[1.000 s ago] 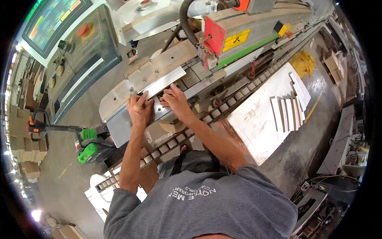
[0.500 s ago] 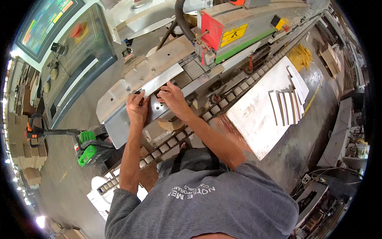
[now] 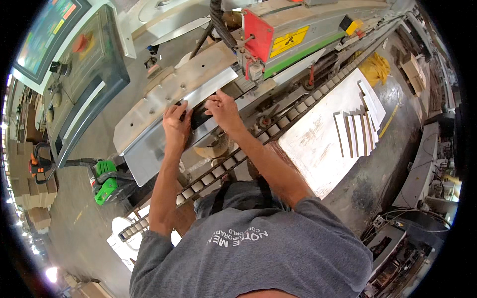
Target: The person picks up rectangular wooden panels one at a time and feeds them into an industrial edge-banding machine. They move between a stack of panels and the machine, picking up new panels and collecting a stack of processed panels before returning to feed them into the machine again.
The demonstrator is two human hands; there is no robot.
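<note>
Both hands are over the metal bed of an edge-banding type machine (image 3: pixel 149 158). My left hand (image 3: pixel 177 125) has its fingers bent and pinched at the near left end of a dark, narrow strip-like part (image 3: pixel 200 118). My right hand (image 3: pixel 223 111) curls its fingers at the other end of that part, which spans the gap between the hands. Fingertips hide where it is gripped. Just beyond the hands lies a bright, smooth metal guide (image 3: pixel 211 85), running along a dusty plate with bolt holes (image 3: pixel 164 94).
A red-ended machine housing (image 3: pixel 258 35) and a dark hose (image 3: pixel 217 22) stand beyond. A roller track (image 3: pixel 238 156) crosses in front of me. White panels (image 3: pixel 318 144) lie right, with strips (image 3: pixel 355 134) on them. A control console (image 3: pixel 87 82) and a green-and-black tool (image 3: pixel 105 184) are left.
The machine has shifted left in view. Both hands have risen slightly, and more of the dark part shows between them. The bright, holed surface seen beneath the hands before is now out of sight.
</note>
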